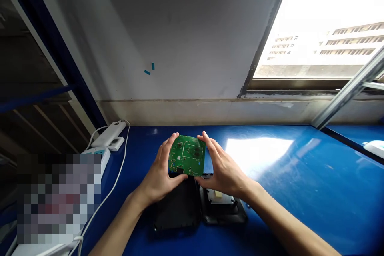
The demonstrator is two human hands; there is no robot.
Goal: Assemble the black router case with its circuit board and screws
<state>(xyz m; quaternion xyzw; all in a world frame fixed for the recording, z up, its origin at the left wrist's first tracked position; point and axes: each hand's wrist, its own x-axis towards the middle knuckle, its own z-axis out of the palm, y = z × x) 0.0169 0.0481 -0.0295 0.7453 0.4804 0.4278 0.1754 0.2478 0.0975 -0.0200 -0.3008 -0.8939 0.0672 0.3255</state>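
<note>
A green circuit board (189,155) is held up by its edges between both hands, its flat face turned toward me. My left hand (162,170) grips the left side, thumb at the bottom edge and fingers at the top. On the other side my right hand (219,166) grips it the same way near the right corners. Beneath the hands lie two black plastic housing halves. The left half (177,212) looks like a plain shell; the right half (223,217) holds a metal plate (222,199) with a pale yellow pad (218,194). My hands hide their upper parts.
A blue table (300,192) runs to the wall. At the left are a white power bank-like box (109,134), a power strip (103,156) and a white cable (120,174). A metal bar (345,94) slants at the right, near a white object (376,149).
</note>
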